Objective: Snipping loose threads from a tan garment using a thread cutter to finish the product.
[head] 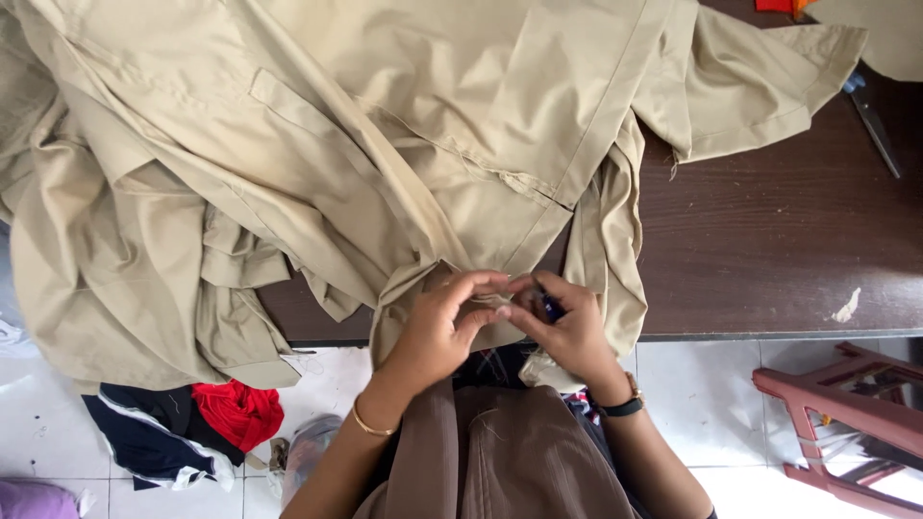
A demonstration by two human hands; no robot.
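A large khaki garment (365,125) lies spread over a dark wooden table (769,240) and spills over its front edge. My left hand (437,332) pinches a fold of the khaki cloth at the table's edge. My right hand (567,332) meets it there, fingers closed on a small dark blue tool (550,306) pressed against the same fold. A gold bangle is on my left wrist and a dark watch on my right. Loose threads hang below my hands.
Scissors (873,120) lie at the table's far right, next to a white scrap (846,308). A red plastic stool (846,423) stands on the tiled floor at right. Red and dark clothes (207,423) are heaped on the floor at left.
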